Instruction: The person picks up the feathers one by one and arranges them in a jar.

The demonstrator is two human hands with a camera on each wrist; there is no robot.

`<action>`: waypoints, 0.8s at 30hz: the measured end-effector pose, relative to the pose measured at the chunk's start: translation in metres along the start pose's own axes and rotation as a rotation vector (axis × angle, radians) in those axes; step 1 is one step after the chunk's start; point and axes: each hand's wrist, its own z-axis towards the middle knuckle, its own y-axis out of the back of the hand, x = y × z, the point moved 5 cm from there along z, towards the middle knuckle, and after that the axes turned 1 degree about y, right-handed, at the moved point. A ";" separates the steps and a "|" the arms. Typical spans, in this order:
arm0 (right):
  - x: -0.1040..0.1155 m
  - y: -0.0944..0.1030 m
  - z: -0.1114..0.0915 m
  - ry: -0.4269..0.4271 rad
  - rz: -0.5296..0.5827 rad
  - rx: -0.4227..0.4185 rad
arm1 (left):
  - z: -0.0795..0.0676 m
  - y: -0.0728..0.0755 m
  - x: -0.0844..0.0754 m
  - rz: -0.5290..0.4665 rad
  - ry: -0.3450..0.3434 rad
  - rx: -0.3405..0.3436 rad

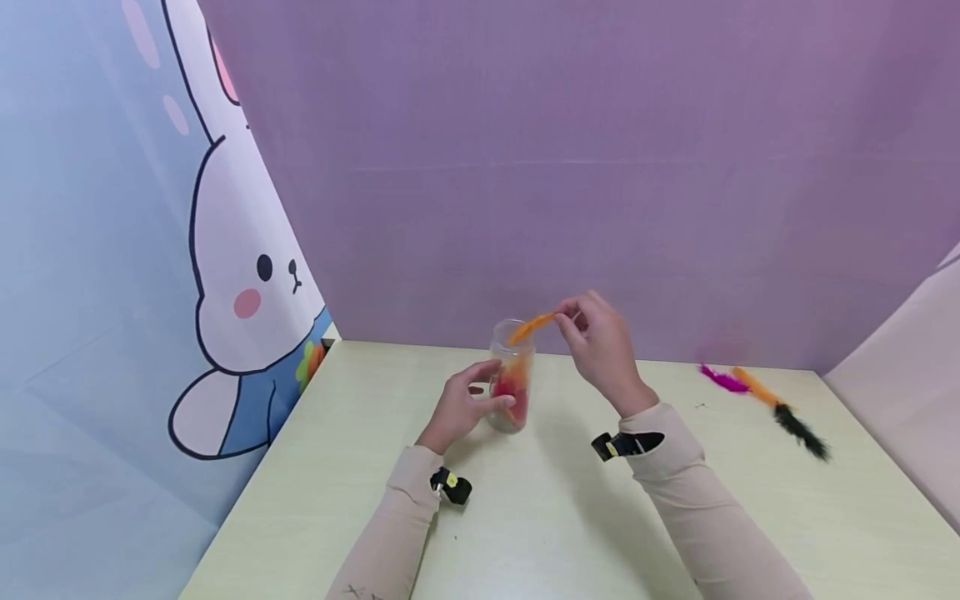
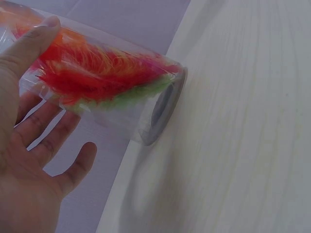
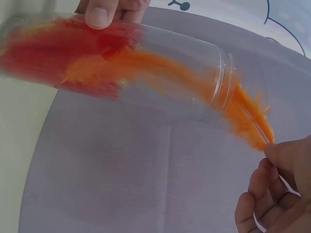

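Note:
A tall clear jar (image 1: 501,335) stands upright on the table, red, orange and green feathers (image 2: 99,73) packed inside its lower part. My left hand (image 1: 467,407) holds the jar from the left, thumb across its near side and some fingers behind it. Above and right of the mouth, my right hand (image 1: 602,354) pinches the tip of an orange feather (image 3: 170,70) between thumb and forefinger. That feather bends over the rim (image 3: 226,80), most of its length inside the jar and its lower end against the red feathers.
On the right of the pale table (image 1: 540,533) lie a magenta feather (image 1: 723,380), an orange feather (image 1: 756,387) and a black feather (image 1: 801,432), end to end. A purple backdrop (image 1: 570,167) rises behind, and a rabbit-print cloth (image 1: 112,333) hangs at the left.

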 end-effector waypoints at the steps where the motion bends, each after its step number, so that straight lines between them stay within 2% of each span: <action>1: 0.002 0.000 0.001 0.013 -0.016 0.007 | 0.000 0.000 0.000 0.001 -0.003 0.000; 6: 0.011 0.000 0.004 0.091 -0.093 0.031 | 0.000 0.001 -0.001 0.001 -0.012 -0.004; 12: 0.016 -0.009 0.006 0.175 -0.177 0.038 | 0.000 0.002 -0.001 -0.020 -0.014 -0.009; 18: 0.018 -0.019 0.007 0.189 -0.204 0.026 | 0.000 0.002 0.000 -0.035 -0.023 -0.011; 24: 0.021 -0.028 0.007 0.181 -0.191 0.081 | 0.001 0.003 0.001 -0.050 -0.023 -0.019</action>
